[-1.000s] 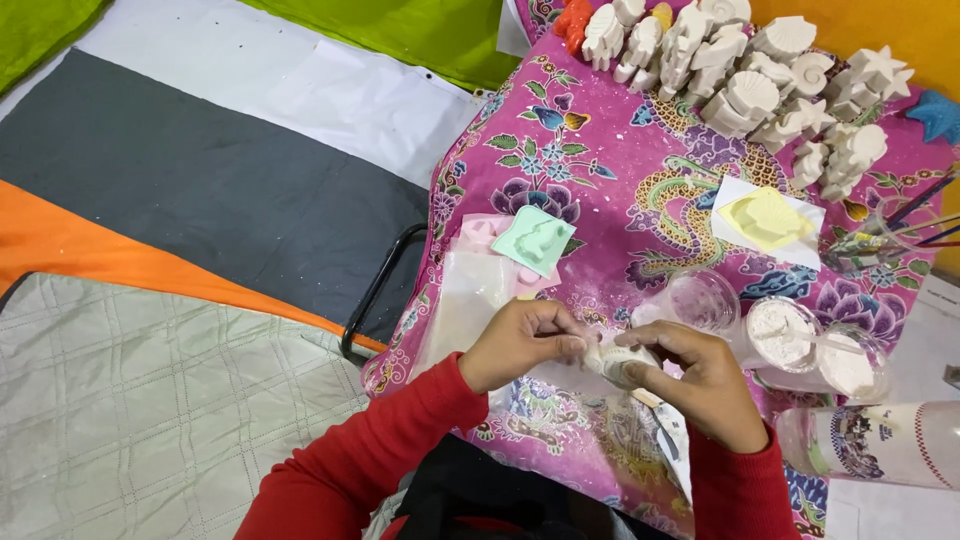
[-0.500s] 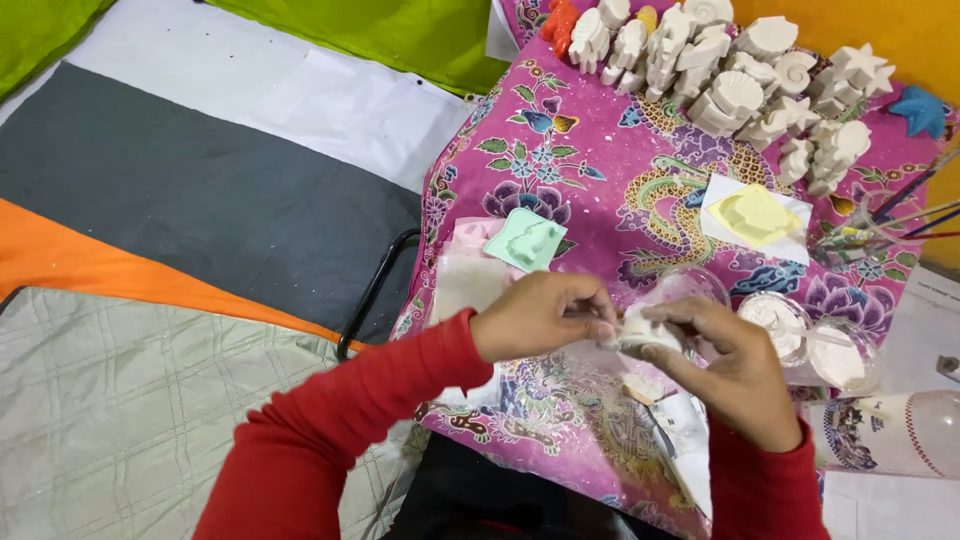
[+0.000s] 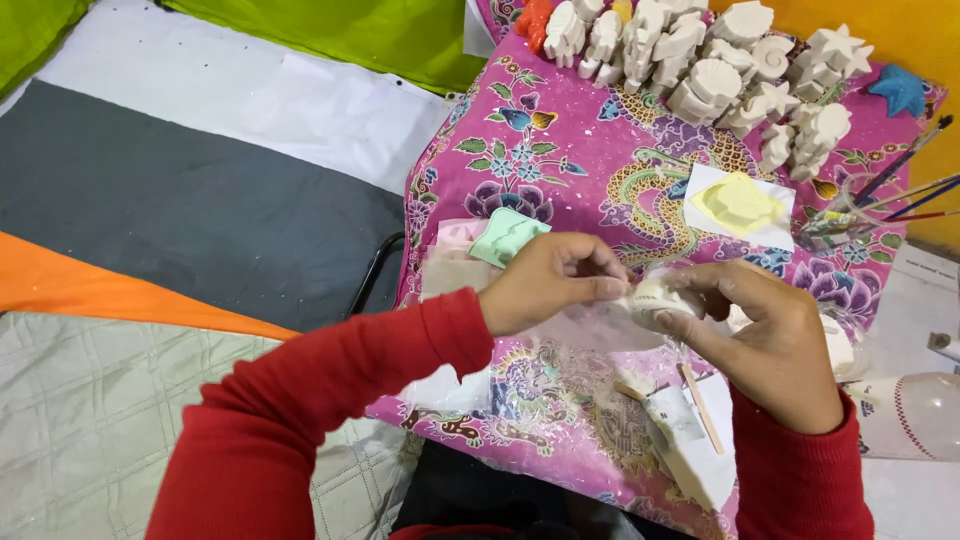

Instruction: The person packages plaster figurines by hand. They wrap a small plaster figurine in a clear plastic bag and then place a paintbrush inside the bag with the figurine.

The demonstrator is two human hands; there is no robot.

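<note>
My left hand (image 3: 545, 280) and my right hand (image 3: 765, 335), both in red sleeves, meet over a small table covered with a pink flowered cloth (image 3: 570, 160). Between them they hold a small white plaster piece (image 3: 655, 298). The left fingertips pinch its left side and the right fingers curl around its right side. Much of the piece is hidden by my fingers. A thin clear plastic sheet (image 3: 590, 328) lies under the hands.
Several white plaster figures (image 3: 700, 60) stand at the far edge, with a blue star (image 3: 898, 90) and an orange piece (image 3: 535, 18). A green mould (image 3: 508, 236), a yellow mould (image 3: 735, 203), paintbrushes (image 3: 900, 195), a wooden stick (image 3: 702, 408) and a plastic bottle (image 3: 915, 415) lie around.
Both hands rose a little and drew closer around the white piece. The view shifted slightly to the left.
</note>
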